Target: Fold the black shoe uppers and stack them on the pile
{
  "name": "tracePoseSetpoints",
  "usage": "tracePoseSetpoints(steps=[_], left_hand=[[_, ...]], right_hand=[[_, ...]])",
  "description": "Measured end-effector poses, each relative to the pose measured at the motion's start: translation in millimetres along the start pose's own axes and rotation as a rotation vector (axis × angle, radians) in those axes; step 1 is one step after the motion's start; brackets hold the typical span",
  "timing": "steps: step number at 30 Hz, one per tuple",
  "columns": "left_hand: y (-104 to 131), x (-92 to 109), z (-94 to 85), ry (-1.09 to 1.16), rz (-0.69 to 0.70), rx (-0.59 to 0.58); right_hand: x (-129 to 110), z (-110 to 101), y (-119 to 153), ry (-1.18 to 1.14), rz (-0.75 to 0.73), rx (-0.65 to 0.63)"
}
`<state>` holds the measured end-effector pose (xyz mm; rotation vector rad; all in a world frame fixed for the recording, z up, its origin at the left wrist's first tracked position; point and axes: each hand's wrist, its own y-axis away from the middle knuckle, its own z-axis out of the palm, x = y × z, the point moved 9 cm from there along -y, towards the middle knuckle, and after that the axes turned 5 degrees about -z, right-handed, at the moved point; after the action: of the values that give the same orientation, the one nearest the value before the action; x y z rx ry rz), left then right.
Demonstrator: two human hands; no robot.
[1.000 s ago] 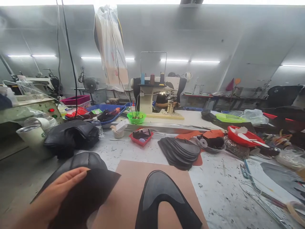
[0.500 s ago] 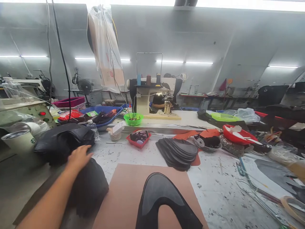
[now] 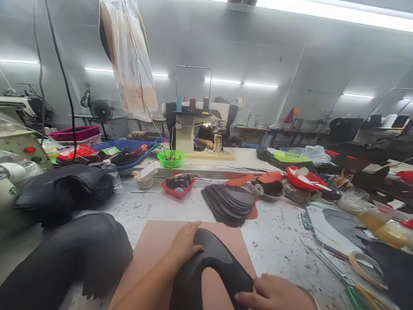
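On a pinkish-brown board (image 3: 151, 254) lies a curved black leather shoe-upper piece (image 3: 214, 249) with a glossy grey area at its rounded toe. My left hand (image 3: 183, 243) rests at its upper left edge, thumb apart from the fingers. Thumb and fingers of my right hand (image 3: 274, 292) close on the piece's lower right edge. A stack of black leather uppers (image 3: 93, 241) sits left of the board. Behind the board is a fanned stack of dark grey toe-shaped pieces (image 3: 230, 202).
Another black leather pile (image 3: 64, 185) lies at far left. A red tray (image 3: 177, 185) holding a phone, a green bowl (image 3: 171, 159) and a red bowl (image 3: 303, 178) stand farther back. Tape roll (image 3: 368, 269) and cords are at right. A co-worker's hand (image 3: 206, 143) shows by a sewing machine (image 3: 190, 133).
My left hand has moved right from the black leather stack to the shoe-upper piece. My right hand has entered and gripped its right edge. The view has shifted right.
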<state>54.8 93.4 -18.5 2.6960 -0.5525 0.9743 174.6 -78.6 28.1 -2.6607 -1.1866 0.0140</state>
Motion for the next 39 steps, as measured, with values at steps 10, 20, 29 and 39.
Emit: tracePoseSetpoints(steps=[10,20,29,39], left_hand=[[39,71,-14.7,0.623,0.113,-0.236],[64,82,-27.6,0.664,0.113,-0.126],[51,58,-13.0,0.988,-0.193,-0.14],[63,52,-19.1,1.094,-0.288,-0.201]], right_hand=[[56,-66,-73,-0.395,0.428,0.411],[10,-86,-66,0.011,0.163,0.765],[-18,-84,-64,0.141,0.052,0.797],[-42,-79,-66,0.017,-0.207,0.751]])
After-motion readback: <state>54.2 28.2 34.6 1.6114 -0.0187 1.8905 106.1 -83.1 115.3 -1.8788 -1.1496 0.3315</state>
